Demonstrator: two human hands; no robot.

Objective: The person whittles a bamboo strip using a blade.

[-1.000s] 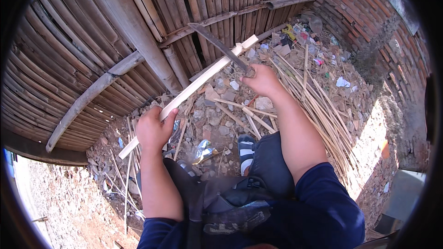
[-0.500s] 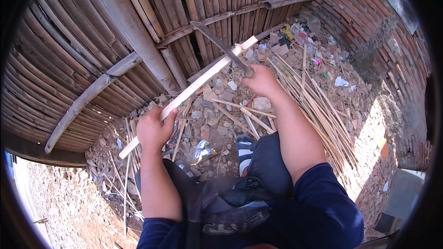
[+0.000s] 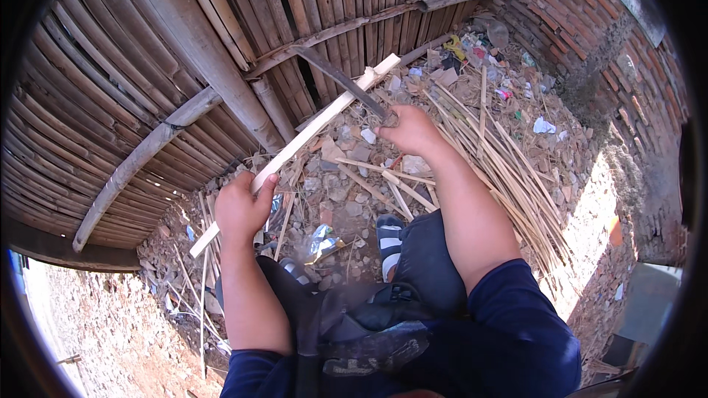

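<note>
A long pale bamboo strip [image 3: 310,131] slants from low left up toward the bamboo wall. My left hand [image 3: 245,203] is closed round its lower part, thumb along the top, with a short end sticking out below. In my right hand [image 3: 411,131] is a dark billhook [image 3: 335,76], its long blade pointing up and left and bent at the tip. The blade lies across the strip near its far end. A small raised shaving [image 3: 369,72] shows on the strip just beyond the blade. The billhook's handle is mostly hidden in my fingers.
A bamboo wall [image 3: 81,110] with thick poles rises close ahead and left; a brick wall [image 3: 568,22] stands at right. A pile of thin bamboo strips [image 3: 509,191] lies right of my legs. Rubble and litter cover the ground, including a shiny wrapper [image 3: 322,243] near my striped sandal [image 3: 389,245].
My right hand and the billhook have shifted slightly left, the blade now crossing a little farther down the strip. The strip's far end has moved slightly left; my left hand keeps its hold.
</note>
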